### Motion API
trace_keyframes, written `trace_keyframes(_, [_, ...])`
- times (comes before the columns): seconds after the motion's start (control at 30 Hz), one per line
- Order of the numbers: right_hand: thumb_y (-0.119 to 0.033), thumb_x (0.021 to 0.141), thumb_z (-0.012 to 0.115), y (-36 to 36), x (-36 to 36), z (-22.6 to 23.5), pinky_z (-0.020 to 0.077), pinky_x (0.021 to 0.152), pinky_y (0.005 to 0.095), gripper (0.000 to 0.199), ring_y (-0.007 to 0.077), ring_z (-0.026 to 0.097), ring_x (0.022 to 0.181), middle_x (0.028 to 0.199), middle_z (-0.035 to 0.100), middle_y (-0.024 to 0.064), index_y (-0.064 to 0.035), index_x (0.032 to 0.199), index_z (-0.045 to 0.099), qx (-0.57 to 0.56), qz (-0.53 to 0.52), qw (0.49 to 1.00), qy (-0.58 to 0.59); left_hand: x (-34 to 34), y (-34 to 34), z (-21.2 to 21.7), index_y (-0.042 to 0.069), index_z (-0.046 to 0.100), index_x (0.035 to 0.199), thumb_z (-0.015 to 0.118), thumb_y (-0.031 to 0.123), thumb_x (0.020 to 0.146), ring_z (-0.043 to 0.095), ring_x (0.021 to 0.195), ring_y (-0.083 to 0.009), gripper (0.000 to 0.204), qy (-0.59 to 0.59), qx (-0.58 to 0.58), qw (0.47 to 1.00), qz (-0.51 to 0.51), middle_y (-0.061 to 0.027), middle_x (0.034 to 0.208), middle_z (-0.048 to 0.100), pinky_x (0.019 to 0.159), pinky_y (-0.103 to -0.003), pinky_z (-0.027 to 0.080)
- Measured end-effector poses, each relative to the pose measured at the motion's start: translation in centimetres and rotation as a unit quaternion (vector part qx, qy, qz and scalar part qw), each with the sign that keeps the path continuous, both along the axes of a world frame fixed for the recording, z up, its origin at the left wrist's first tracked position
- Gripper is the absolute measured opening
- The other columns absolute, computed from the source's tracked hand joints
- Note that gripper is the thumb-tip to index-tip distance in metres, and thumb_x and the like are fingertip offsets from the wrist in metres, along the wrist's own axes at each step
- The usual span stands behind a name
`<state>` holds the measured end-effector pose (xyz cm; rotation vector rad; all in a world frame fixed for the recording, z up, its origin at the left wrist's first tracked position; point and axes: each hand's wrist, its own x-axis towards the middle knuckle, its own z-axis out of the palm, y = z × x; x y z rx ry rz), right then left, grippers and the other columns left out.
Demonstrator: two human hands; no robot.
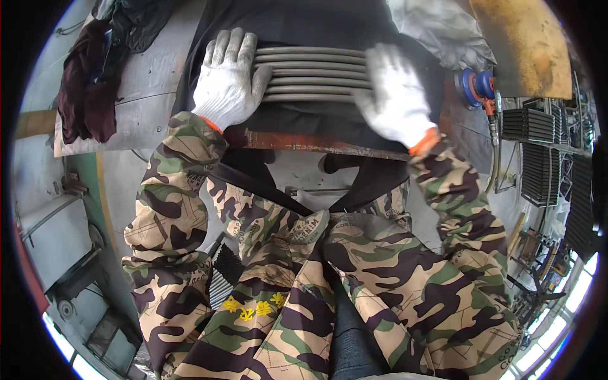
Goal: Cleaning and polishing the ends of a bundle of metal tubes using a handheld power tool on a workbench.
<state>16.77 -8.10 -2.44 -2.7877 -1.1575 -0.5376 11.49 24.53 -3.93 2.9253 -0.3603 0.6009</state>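
Note:
Several grey metal rods (313, 73) lie side by side, running left to right, on a black cloth (297, 120) spread over the bench. My left hand (229, 82), in a white knit glove, rests flat at their left ends with its fingers stretched out and the thumb spread. At the right ends is my right hand (394, 95), gloved the same way and blurred by motion. Its fingers look extended and flat, pointing away from me, with the thumb side beside the rods. The rod ends are hidden behind both hands.
An orange and blue power sander (475, 88) with a hose stands on the right of the bench. Crumpled clear plastic (440, 31) lies behind it, near a stained tan board (522, 47). Dark red cloth (88, 88) hangs at the left. Racks of dark parts (538, 174) stand at far right.

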Motion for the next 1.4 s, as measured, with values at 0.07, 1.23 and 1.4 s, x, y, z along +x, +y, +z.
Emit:
trace_keyframes(0.07, [-0.045, 0.088, 0.065, 4.6, -1.4, 0.2, 0.0329, 0.119, 0.0553, 0.079, 0.0431, 0.044, 0.142, 0.149, 0.049, 0.0281, 0.0074, 0.144, 0.048, 0.01, 0.022, 1.0, 0.02, 0.4, -0.2, 0.2, -0.008, 0.059, 0.131, 0.067, 0.028, 0.092, 0.051, 0.129, -0.0452, 0.054, -0.093, 0.009, 0.995, -0.026, -0.0279, 0.135, 0.058, 0.113, -0.053, 0.038])
trace_keyframes(1.23, [-0.026, 0.083, 0.061, 15.4, -1.9, -0.5, 0.0432, 0.108, 0.0456, 0.051, 0.0337, 0.053, 0.127, 0.13, 0.059, 0.0195, 0.0023, 0.125, 0.061, 0.085, 0.132, 0.984, 0.086, -3.6, 2.6, -1.0, -0.01, 0.042, 0.149, 0.055, 0.014, 0.094, 0.037, 0.145, -0.0502, 0.061, 0.025, -0.018, 0.998, -0.059, -0.0322, 0.153, 0.043, 0.123, -0.057, 0.026])
trace_keyframes(1.4, [-0.018, 0.086, 0.058, 4.2, 2.6, 0.0, 0.0473, 0.107, 0.0502, 0.048, 0.0388, 0.054, 0.131, 0.14, 0.057, 0.023, 0.0015, 0.13, 0.057, 0.056, 0.076, 0.995, 0.037, -4.0, 1.7, 0.7, -0.011, 0.043, 0.148, 0.059, 0.02, 0.095, 0.037, 0.144, -0.0519, 0.064, 0.04, -0.012, 0.999, -0.035, -0.0337, 0.152, 0.044, 0.123, -0.057, 0.027])
